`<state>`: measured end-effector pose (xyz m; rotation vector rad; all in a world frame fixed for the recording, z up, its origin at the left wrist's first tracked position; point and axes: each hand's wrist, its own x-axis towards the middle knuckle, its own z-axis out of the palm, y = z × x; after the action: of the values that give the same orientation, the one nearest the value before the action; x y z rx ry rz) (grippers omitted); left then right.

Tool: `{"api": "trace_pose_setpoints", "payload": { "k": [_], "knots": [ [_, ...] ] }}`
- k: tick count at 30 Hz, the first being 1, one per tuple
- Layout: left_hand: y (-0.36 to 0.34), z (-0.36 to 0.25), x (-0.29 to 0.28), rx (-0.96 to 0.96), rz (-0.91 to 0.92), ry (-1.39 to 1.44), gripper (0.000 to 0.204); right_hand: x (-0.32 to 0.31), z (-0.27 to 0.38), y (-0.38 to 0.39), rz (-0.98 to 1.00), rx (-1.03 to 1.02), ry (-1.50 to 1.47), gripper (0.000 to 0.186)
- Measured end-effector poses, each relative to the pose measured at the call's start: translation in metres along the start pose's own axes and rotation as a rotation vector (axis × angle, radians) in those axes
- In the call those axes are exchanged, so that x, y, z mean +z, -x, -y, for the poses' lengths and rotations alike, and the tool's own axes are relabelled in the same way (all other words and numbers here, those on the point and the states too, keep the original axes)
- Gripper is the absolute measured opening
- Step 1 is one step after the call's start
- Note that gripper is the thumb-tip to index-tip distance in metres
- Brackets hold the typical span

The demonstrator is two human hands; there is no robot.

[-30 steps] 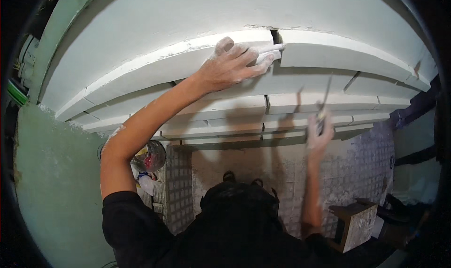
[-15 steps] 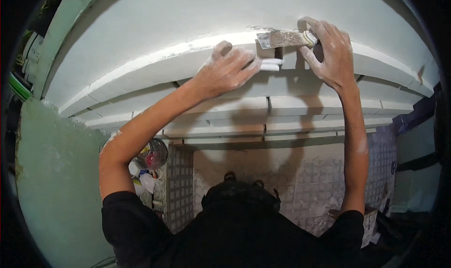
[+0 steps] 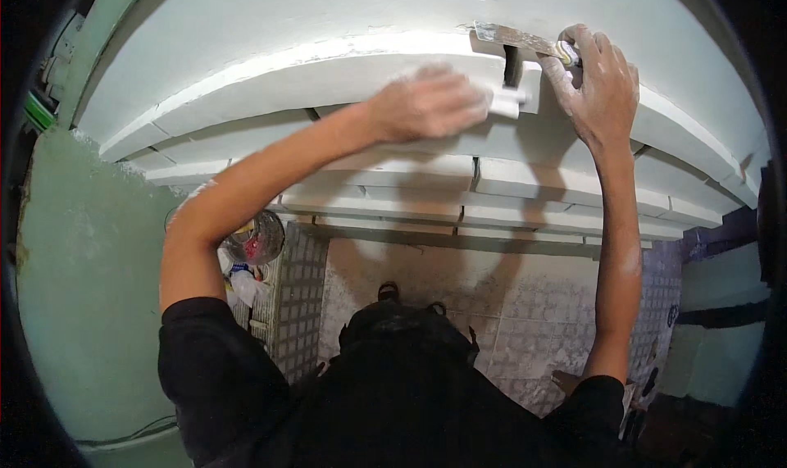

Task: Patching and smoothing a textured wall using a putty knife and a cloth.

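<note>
My right hand [image 3: 602, 83], dusted with white powder, is closed round the handle of a putty knife [image 3: 518, 38]. Its smeared metal blade points left and lies against the white wall just above the top ledge [image 3: 393, 66]. Below the blade a dark upright slot [image 3: 511, 65] breaks that ledge. My left hand [image 3: 434, 103], smeared by motion, is closed with its knuckles up, in front of the ledge. From its fingers a small white piece [image 3: 507, 103] sticks out to the right, close under the slot; its exact kind is unclear.
Several white stepped ledges with dark joints, including one lower ledge [image 3: 393, 173], run across below my hands. At left, a clear round container [image 3: 258, 238] stands by a green wall [image 3: 90, 263]. Dusty floor tiles [image 3: 459, 271] lie below, near my feet.
My left hand has moved right with the white piece, toward the slot. My right hand and the putty knife have shifted up and right in view, and the whole view has shifted slightly.
</note>
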<state>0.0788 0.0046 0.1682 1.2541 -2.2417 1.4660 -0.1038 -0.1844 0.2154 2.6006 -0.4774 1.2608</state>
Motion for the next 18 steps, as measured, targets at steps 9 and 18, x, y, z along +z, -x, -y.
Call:
{"api": "trace_pose_setpoints", "payload": {
  "k": [9,18],
  "knots": [
    [-0.012,0.008,-0.008,0.02,0.095,0.171,0.03,0.0,-0.004,-0.001,0.009,0.021,-0.036,0.042],
    [-0.005,0.003,-0.007,0.012,0.022,0.048,0.032,-0.004,-0.002,-0.003,0.027,0.042,-0.039,0.043]
  ]
}}
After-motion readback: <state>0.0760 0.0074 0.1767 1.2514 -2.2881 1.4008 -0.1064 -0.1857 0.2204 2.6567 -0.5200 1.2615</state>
